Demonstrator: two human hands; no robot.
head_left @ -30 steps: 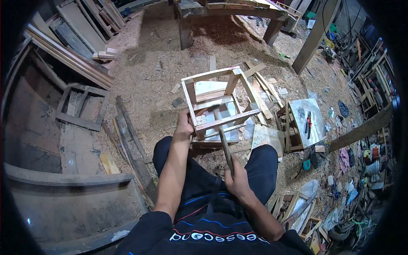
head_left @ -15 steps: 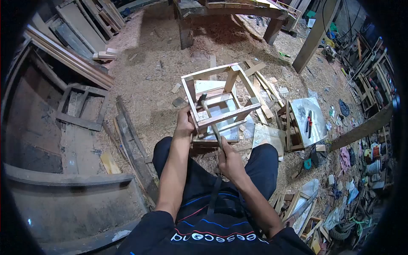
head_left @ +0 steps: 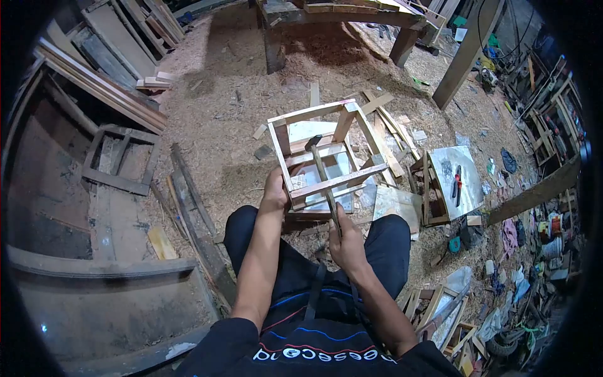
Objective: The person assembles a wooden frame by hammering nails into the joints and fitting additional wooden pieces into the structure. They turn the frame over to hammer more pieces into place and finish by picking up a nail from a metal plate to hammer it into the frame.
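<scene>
A small open wooden frame (head_left: 317, 112), built of pale slats like a stool skeleton, stands on the sawdust floor in front of my knees. My left hand (head_left: 275, 190) grips its near left post. In my right hand (head_left: 346, 242) is a hammer (head_left: 323, 178) held by the lower end of the handle. The hammer's head reaches into the frame, close to an inner crosspiece near the left post.
Sawdust and offcuts cover the floor. A second small frame with a metal sheet and red pliers (head_left: 456, 182) stands to the right. Planks and a wooden frame (head_left: 119, 157) lie at left. A heavy workbench (head_left: 339, 16) stands beyond. Clutter fills the right edge.
The hammer swung forward into the frame and has drawn back a little, its head now further right and higher. My left hand stayed on the post.
</scene>
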